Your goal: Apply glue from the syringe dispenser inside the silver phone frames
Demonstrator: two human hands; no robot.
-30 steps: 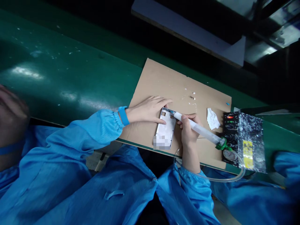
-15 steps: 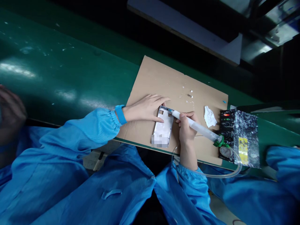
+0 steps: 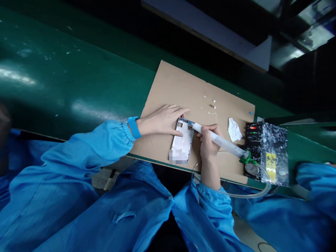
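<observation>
A silver phone frame (image 3: 182, 144) lies on a brown cardboard sheet (image 3: 173, 87) on the green bench. My left hand (image 3: 162, 120) rests flat beside the frame's upper left edge, fingers stretched out and touching it. My right hand (image 3: 208, 141) is wrapped round a clear dispensing syringe (image 3: 223, 142). The syringe tip sits at the frame's top right corner. A green fitting (image 3: 246, 159) caps the syringe's far end, and a clear hose (image 3: 258, 190) loops from it.
A black controller box (image 3: 265, 150) with lit lamps and a gauge stands at the cardboard's right end. A crumpled white wipe (image 3: 234, 129) lies beside it. White specks (image 3: 212, 104) dot the cardboard. Another person's blue sleeve (image 3: 315, 178) shows at far right.
The view has drifted slightly. Both hands stay on the phone frame, with the syringe tip still at its top right corner. The blurred shape at far left has slid out of view.
</observation>
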